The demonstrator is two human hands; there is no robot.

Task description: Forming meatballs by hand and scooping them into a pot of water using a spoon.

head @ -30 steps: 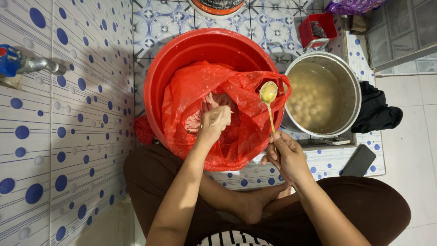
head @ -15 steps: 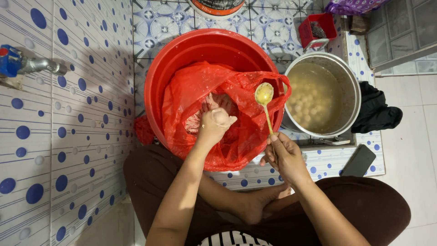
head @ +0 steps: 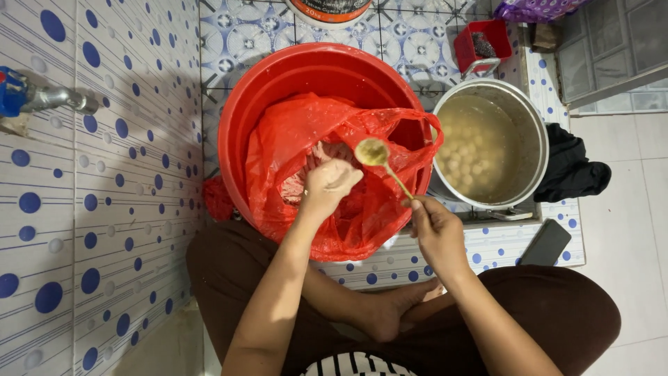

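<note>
Here, the big round red plastic basin (head: 278,76) stands on the patterned blue-and-white floor tiles (head: 236,28), and every place below is given from it. Left of the basin rises a white tiled wall with blue dots (head: 104,174), with a metal tap with a blue handle (head: 42,97) on it, well apart from the basin. Inside the basin lies a crumpled red plastic bag (head: 362,216), its open mouth turned up and its lower edge spilling over the near rim; pale pinkish meat (head: 316,157) shows in the opening.

Just right of the basin, touching or nearly touching its rim, sits a round steel pot of cloudy broth with pale balls (head: 483,146). Beyond the pot, further from the basin, lies a black cloth (head: 570,167). Behind the pot stands a small red plastic box (head: 480,42). Near the basin's lower right, on the floor, rests a dark flat phone (head: 546,242).

The left hand (head: 327,186) is over the bag's opening in the basin's middle, fingers clenched into a loose fist around a lump of the pale mix. The right hand (head: 435,230), at the basin's near right rim, pinches the handle of a slim metal spoon (head: 386,167), whose filled bowl hovers above the bag.
</note>
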